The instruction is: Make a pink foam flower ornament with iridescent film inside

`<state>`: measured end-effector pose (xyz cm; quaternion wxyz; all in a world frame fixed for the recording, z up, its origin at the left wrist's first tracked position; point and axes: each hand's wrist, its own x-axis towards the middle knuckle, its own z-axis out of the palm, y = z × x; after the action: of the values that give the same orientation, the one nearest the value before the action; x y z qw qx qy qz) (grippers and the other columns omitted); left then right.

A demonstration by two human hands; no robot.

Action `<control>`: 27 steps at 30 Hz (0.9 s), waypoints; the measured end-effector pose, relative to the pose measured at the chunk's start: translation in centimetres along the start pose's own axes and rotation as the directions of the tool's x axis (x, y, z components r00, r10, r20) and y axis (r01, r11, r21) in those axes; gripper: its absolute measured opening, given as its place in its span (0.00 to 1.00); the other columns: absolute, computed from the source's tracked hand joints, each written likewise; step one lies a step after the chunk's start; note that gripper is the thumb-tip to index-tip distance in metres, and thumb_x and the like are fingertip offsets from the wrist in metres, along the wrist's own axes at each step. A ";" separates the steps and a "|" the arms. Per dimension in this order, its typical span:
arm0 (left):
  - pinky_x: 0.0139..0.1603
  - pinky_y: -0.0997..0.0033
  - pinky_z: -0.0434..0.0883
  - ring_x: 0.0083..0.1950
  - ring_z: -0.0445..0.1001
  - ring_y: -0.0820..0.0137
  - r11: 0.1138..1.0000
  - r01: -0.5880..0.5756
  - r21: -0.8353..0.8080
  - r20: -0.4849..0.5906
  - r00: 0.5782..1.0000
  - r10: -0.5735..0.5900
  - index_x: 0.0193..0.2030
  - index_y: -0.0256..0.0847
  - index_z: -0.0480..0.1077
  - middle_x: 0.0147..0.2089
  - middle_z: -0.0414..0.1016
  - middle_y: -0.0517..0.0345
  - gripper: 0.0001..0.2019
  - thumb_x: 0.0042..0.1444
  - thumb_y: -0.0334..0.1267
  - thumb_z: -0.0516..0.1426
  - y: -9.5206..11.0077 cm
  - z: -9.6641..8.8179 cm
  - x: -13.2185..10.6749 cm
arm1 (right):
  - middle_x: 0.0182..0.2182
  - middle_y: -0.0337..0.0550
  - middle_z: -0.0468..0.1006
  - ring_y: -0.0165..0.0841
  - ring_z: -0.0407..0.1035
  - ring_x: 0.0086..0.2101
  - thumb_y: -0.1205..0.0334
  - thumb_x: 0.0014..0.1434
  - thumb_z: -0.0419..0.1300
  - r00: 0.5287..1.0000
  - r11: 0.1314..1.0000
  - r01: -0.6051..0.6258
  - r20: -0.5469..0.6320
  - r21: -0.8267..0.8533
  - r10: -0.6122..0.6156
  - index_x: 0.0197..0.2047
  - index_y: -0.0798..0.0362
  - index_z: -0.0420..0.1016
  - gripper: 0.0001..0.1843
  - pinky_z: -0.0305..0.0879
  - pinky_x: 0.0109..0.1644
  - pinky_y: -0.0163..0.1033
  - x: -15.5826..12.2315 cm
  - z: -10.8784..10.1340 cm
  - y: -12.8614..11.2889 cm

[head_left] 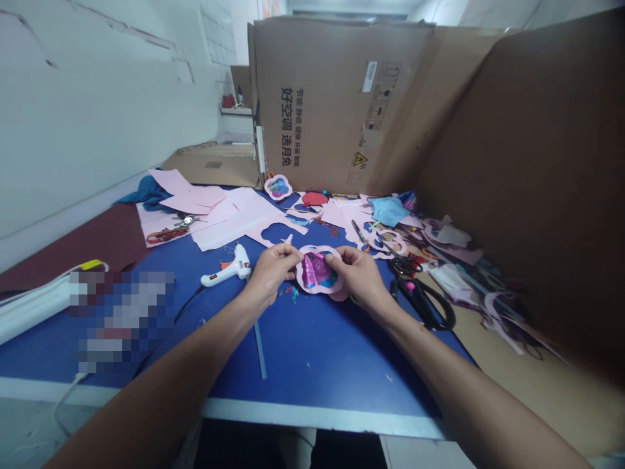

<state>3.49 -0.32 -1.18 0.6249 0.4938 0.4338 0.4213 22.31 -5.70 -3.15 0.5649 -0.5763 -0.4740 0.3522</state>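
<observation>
Pink-rimmed flower (318,270), held over the blue worktop (322,361), is best kept flat by a light, even grip, left hand (274,270) pinching its left edge and right hand (364,275) its right, thumbs clear of the shiny middle (316,266).

Flower-shaped piece (315,268): scalloped pale-pink rim, shiny magenta centre with blue patches. Second pink edge visible at lower right. Held at opposite sides by left hand (274,268) and right hand (360,271).
</observation>
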 end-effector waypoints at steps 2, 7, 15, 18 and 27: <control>0.32 0.72 0.72 0.29 0.72 0.73 1.000 0.025 0.002 0.015 1.000 -0.025 0.29 0.41 0.74 0.29 0.73 0.59 0.06 0.51 0.37 0.67 0.1 0.0 0.0 | 0.25 0.39 0.78 0.33 0.67 0.24 0.41 0.51 0.73 1.000 1.000 -0.021 -0.006 0.020 0.021 0.32 0.50 0.79 0.21 0.63 0.27 0.38 0.0 -0.1 -0.2; 0.34 0.72 0.72 0.31 0.74 0.71 0.998 0.043 0.041 0.030 0.999 -0.044 0.30 0.41 0.75 0.30 0.76 0.57 0.07 0.53 0.39 0.67 0.1 0.0 -0.2 | 0.25 0.39 0.77 0.33 0.67 0.24 0.40 0.50 0.73 0.997 0.996 -0.067 -0.022 0.063 0.069 0.31 0.50 0.78 0.22 0.63 0.26 0.38 -0.1 -0.2 -0.8; 0.32 0.73 0.70 0.29 0.72 0.73 0.987 0.005 0.160 0.074 0.997 -0.017 0.27 0.41 0.74 0.28 0.75 0.58 0.10 0.53 0.42 0.68 -0.1 0.1 -0.4 | 0.25 0.39 0.78 0.33 0.68 0.24 0.42 0.51 0.73 0.996 0.997 -0.063 -0.065 0.046 0.066 0.30 0.50 0.77 0.20 0.63 0.26 0.37 0.0 -0.4 -0.8; 0.35 0.71 0.71 0.31 0.74 0.71 0.993 0.019 0.120 0.115 0.993 -0.033 0.26 0.40 0.74 0.29 0.76 0.57 0.12 0.50 0.43 0.69 0.0 0.0 -0.4 | 0.25 0.39 0.78 0.32 0.68 0.23 0.42 0.51 0.73 0.997 0.998 -0.044 -0.068 0.041 0.047 0.30 0.51 0.77 0.21 0.64 0.25 0.37 0.0 -0.4 -0.7; 0.41 0.65 0.74 0.31 0.74 0.71 0.994 0.103 -0.019 0.191 0.977 -0.098 0.28 0.39 0.76 0.28 0.75 0.59 0.12 0.44 0.42 0.71 0.2 -0.3 -0.2 | 0.25 0.39 0.79 0.32 0.68 0.22 0.42 0.53 0.71 0.999 1.000 -0.014 -0.038 -0.011 0.013 0.32 0.51 0.78 0.20 0.63 0.24 0.36 0.0 -0.3 -0.6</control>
<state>3.16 -0.36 -0.98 0.6910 0.4999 0.3906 0.3464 22.54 -5.87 -2.48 0.5680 -0.5893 -0.4613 0.3424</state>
